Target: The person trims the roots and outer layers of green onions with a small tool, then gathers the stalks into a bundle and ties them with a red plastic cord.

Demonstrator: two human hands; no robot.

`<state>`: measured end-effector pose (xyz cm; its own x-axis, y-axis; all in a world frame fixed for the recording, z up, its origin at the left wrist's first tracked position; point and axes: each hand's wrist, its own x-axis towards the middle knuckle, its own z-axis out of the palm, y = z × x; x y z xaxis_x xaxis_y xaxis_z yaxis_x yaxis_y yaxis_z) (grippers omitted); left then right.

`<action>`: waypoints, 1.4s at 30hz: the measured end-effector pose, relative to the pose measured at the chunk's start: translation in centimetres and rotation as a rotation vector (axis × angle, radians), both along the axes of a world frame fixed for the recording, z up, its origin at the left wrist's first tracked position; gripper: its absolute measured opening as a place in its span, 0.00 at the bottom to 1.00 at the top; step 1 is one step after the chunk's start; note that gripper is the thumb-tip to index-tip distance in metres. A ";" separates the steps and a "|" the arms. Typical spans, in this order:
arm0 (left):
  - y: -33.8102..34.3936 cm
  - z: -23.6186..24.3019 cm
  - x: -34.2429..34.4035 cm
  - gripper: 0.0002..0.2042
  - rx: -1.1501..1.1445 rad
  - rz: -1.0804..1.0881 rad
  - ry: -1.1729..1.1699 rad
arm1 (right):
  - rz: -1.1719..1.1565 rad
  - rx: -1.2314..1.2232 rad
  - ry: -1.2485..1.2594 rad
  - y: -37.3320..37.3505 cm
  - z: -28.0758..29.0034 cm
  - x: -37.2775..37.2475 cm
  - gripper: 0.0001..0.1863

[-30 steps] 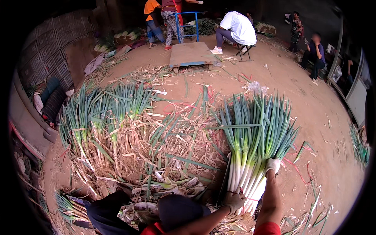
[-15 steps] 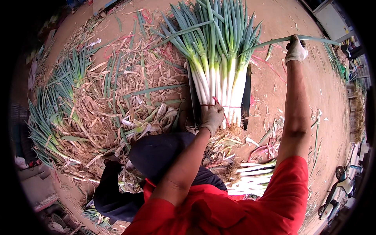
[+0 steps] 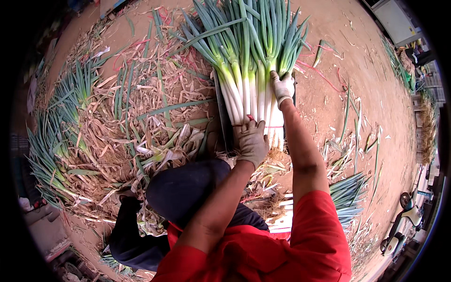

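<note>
A big bundle of long green onions (image 3: 249, 89) lies in front of me, white stalks and roots toward me, green leaves pointing away. A red string (image 3: 276, 126) circles its white lower part. My left hand (image 3: 253, 144), in a pale glove, rests on the stalks at this string with its fingers curled over them; a red string end shows just past the fingertips. Higher up on the right side, my gloved right hand (image 3: 283, 87) grips the stalks where white turns green. Under the bundle, the dark edge of a holder (image 3: 222, 115) shows on the left.
Loose green onions (image 3: 70, 136) lie heaped at the left, beside dry husks and leaf scraps (image 3: 159, 141). More onions (image 3: 347, 197) lie by my right elbow. Red strings (image 3: 324, 77) and leaf pieces are scattered over the brown ground. A scooter (image 3: 404, 221) stands far right.
My right hand has let go of a long green leaf and moved left onto the bundle. A leaf now lies on the ground at right. My left hand has spread over the stalks.
</note>
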<state>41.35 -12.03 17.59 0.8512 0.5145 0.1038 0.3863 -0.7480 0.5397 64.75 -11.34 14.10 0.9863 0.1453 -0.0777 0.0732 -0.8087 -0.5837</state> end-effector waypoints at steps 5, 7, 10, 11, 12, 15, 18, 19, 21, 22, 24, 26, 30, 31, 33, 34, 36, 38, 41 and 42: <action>-0.3 0.7 1.2 0.16 0.019 -0.049 0.134 | 0.091 -0.002 -0.308 0.5 -2.4 -2.3 0.49; -0.2 0.6 1.0 0.14 -0.003 -0.031 0.131 | 0.111 -0.042 -0.273 0.4 -3.0 -2.4 0.51; 0.0 -0.6 1.0 0.14 -0.104 -0.019 0.051 | 0.144 -0.068 -0.208 -0.4 -2.8 -1.1 0.52; 0.3 -0.9 0.8 0.15 -0.079 -0.038 0.033 | 0.178 -0.072 -0.182 -0.9 -2.5 -0.6 0.54; 0.4 -1.1 0.8 0.15 -0.065 -0.050 0.044 | 0.201 -0.118 -0.132 -1.4 -2.2 0.0 0.56; -0.9 0.3 0.9 0.15 -0.046 -0.137 0.239 | 0.251 -0.241 -0.123 -2.0 -1.4 1.8 0.60; -2.0 -1.3 -0.6 0.15 0.182 -0.269 0.471 | 0.200 -0.183 0.000 1.1 0.7 0.1 0.60; -2.9 -0.1 -0.4 0.15 0.178 -0.368 0.552 | 0.162 -0.149 -0.072 0.8 0.1 0.5 0.59; -4.8 0.0 -0.3 0.16 0.285 -0.432 0.648 | 0.100 -0.097 -0.166 1.2 -0.6 0.9 0.58; -5.4 -0.2 -0.1 0.17 0.307 -0.472 0.698 | 0.076 -0.106 -0.167 2.0 -0.4 0.3 0.55; -6.3 -0.2 0.7 0.21 0.056 -0.396 0.817 | 0.101 -0.139 -0.288 2.1 -1.5 0.3 0.57; -6.5 -0.1 0.8 0.25 0.040 -0.498 0.825 | 0.088 -0.164 -0.285 1.9 -2.5 0.8 0.55; -6.9 -1.3 -0.1 0.25 0.150 -0.500 0.821 | 0.193 -0.077 -0.302 1.3 -2.8 1.3 0.54; -6.7 -1.2 -0.5 0.24 0.187 -0.476 0.826 | 0.239 -0.032 -0.283 0.7 -2.7 1.1 0.54; -6.0 0.7 -1.6 0.20 0.135 -0.521 0.750 | 0.250 0.054 -0.294 -0.9 -3.4 -1.1 0.53; -6.3 0.7 -1.6 0.18 0.111 -0.541 0.677 | 0.241 -0.079 -0.498 -1.9 -4.0 -1.3 0.49; -5.0 3.1 -1.8 0.16 -0.001 -0.640 0.703 | 0.269 -0.085 -0.410 -3.2 -4.6 -4.8 0.44; -4.7 5.2 -1.6 0.16 -0.019 -0.710 0.796 | 0.312 -0.158 -0.354 -4.9 -4.1 -8.0 0.41; -5.4 6.1 -3.2 0.11 0.060 -0.719 0.482 | 0.351 -0.340 -0.406 -7.8 -3.8 -11.9 0.38; -4.9 7.2 -3.8 0.11 0.045 -0.738 0.454 | 0.361 -0.340 -0.380 -8.5 -4.0 -13.3 0.37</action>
<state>37.53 -16.92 24.75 0.9298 -0.1823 -0.3198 -0.0356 -0.9092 0.4148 51.44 -19.81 10.15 0.8472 0.5038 0.1687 0.5288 -0.8301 -0.1771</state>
